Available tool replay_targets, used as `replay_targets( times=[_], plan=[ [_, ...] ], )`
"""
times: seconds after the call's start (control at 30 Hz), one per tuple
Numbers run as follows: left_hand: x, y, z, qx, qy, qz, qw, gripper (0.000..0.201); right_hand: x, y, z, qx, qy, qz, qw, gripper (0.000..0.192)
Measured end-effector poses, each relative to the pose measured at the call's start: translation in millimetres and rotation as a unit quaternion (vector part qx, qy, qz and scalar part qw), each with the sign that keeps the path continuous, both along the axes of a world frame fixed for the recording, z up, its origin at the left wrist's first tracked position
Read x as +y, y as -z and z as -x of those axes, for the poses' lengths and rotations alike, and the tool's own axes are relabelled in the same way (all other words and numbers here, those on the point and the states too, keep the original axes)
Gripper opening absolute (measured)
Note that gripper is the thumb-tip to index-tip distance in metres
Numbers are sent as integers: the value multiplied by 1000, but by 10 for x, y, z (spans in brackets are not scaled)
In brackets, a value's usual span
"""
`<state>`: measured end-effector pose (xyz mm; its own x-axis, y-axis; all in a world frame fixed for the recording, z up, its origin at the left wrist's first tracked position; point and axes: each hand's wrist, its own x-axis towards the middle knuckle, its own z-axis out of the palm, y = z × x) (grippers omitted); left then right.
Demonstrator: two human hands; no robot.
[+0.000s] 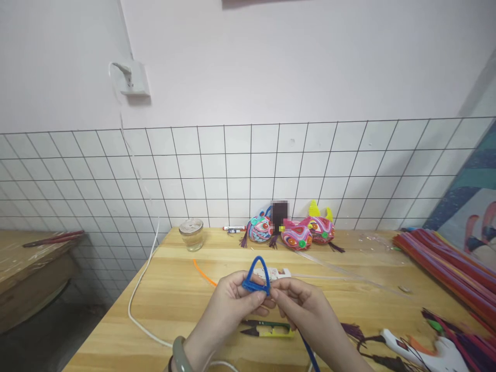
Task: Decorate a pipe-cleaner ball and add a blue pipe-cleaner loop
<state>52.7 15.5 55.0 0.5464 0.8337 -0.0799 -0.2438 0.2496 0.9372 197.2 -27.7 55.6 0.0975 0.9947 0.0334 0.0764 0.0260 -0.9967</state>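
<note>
A blue pipe cleaner [259, 263] is bent into a pointed loop with a flat base, raised above the table. My left hand [240, 297] pinches the base between thumb and fingers. At the loop's right corner, my right hand [300, 302] has thumb and forefinger closed on the same pipe cleaner. A blue length hangs below my right palm to the bottom edge. Under my hands lie thread snips [271, 329] with a yellow-green handle, partly covered. An orange pipe cleaner [203, 272] shows left of my hands, its far end hidden.
Colourful fish-like crafts [297, 236] stand by the wall, beside a marker [234, 228] and a glass jar [191, 235]. A white glue gun [422, 351] lies front right. Bundled red pipe cleaners [445, 274] line the right side. A white cable [135, 315] crosses the left edge.
</note>
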Motion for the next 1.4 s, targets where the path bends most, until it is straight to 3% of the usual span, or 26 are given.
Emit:
replay_targets(
  times=[0.33, 0.5, 0.73, 0.93, 1.13, 1.4],
  plan=[
    [38, 40, 6, 8, -17, -2, 1000, 24, 50, 78, -84, 14, -65, -32, 997, 37],
    [86, 122, 6, -31, -36, 9, 999, 29, 128, 207, -141, 48, -56, -58, 996, 35],
    [112, 111, 27, -28, -39, 20, 999, 31, 154, 284, -203, 5, -58, -115, 992, 19],
    [98, 113, 28, -24, -26, 22, 999, 27, 179, 315, -225, 31, -111, -172, 978, 8],
    [47, 98, -9, -34, -2, -4, 999, 24, 98, 269, -85, 75, -50, -144, 985, 9],
    [-74, 18, -64, -39, 5, -25, 999, 26, 23, 220, 40, 118, 29, -96, 988, 24]
  ],
)
